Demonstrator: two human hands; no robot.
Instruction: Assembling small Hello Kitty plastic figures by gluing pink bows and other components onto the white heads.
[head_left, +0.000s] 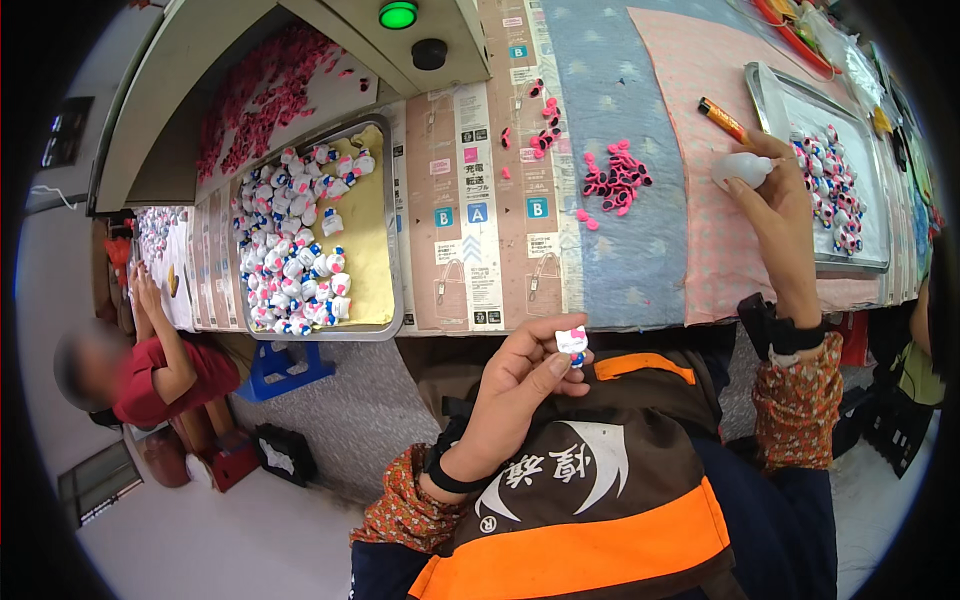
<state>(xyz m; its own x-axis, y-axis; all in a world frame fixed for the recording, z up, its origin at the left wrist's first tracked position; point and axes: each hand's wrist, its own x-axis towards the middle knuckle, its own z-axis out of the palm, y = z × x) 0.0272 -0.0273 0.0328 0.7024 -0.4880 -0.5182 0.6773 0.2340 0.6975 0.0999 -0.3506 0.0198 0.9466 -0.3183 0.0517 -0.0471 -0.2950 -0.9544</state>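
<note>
My left hand (pixel 512 388) pinches a small white figurine (pixel 571 341) with a pink bow and blue body, between thumb and fingers, just off the table's front edge. Over the pink cloth, my right hand (pixel 778 205) is closed around a white squeeze bottle (pixel 737 170) whose narrow tip points right. Beyond that bottle lies an orange and black tube (pixel 722 119). A loose pile of small pink and black pieces (pixel 617 178) sits on the blue cloth between my hands, with several more pink pieces (pixel 545 130) scattered farther back.
At left, a metal tray (pixel 394 255) holds many similar figurines (pixel 292 245) on yellow lining. Another metal tray (pixel 850 265) with figurines (pixel 835 190) stands at right. A cream machine housing (pixel 300 20) with a green lamp rises at back left. A person in red (pixel 195 370) works at far left.
</note>
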